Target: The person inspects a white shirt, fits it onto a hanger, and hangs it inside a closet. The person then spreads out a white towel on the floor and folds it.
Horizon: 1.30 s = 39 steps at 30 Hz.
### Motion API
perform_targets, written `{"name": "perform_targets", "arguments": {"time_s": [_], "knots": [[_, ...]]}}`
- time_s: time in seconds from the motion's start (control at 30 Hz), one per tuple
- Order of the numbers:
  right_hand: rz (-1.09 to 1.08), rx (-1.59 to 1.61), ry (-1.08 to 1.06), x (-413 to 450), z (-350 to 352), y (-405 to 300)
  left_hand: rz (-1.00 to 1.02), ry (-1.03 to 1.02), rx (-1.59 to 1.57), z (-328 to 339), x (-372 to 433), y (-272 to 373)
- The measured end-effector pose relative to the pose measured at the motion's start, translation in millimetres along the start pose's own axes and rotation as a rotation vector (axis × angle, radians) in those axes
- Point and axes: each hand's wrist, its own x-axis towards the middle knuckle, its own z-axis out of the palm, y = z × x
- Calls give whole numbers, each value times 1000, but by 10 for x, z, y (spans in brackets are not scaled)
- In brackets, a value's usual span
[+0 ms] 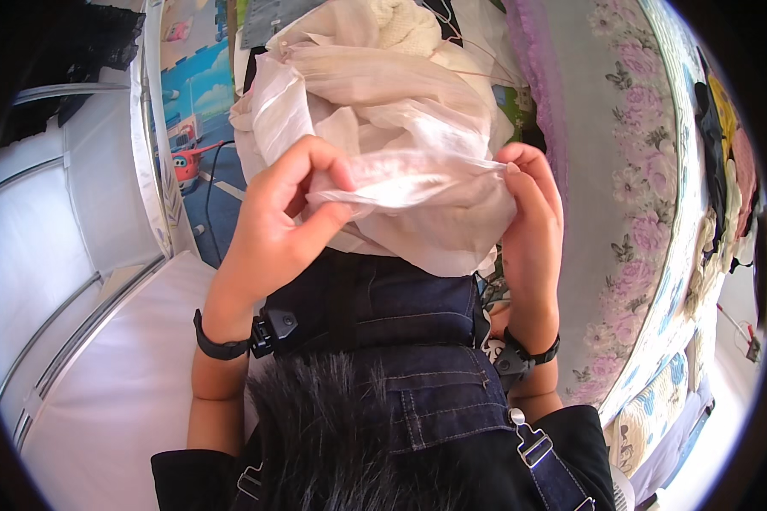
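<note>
A thin, pale pink-white fabric [422,124], probably a garment, lies bunched over my lap and spreads away from me. My left hand [281,217] pinches one edge of it between thumb and fingers. Opposite, my right hand [534,198] grips the same cloth by thumb and fingertips, so a gathered strip [415,185] runs between the two. The fingertips of both hands are partly covered by folds. Beyond the strip, a cream knitted piece [409,25] rests at the top of the heap.
On the right is a bed [588,191] with a flower-printed cover and purple lace edge. To the left stand a white fabric-sided rack [96,306] with metal tubes and a cartoon-printed mat [198,147] crossed by a dark cable. Grey denim [262,22] and wire hangers lie behind the heap.
</note>
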Motion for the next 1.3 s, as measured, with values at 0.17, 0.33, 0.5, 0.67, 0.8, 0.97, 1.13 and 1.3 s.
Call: {"name": "perform_targets", "arguments": {"time_s": [0.17, 0.33, 0.5, 0.67, 0.8, 0.97, 1.13, 1.3], "knots": [[-732, -605, 158, -192, 97, 92, -70, 84, -345, -4, 22, 12], [-998, -957, -382, -187, 198, 176, -81, 177, -375, 27, 82, -11], [-937, -1279, -316, 74, 343, 397, -64, 172, -394, 13, 106, 6], [-990, -1377, -315, 290, 285, 532, -62, 138, -408, 11, 76, 14], [-1004, -1150, -359, 208, 283, 392, -20, 166, -244, -62, 43, 18], [-1007, -977, -536, 130, 221, 249, 65, 271, 138, -223, 80, -91], [-1004, -926, -520, 16, 187, 167, 148, 334, 543, -109, 145, 97], [-945, -877, -389, -70, 374, 45, 79, 223, 319, 52, 122, 188]]}}
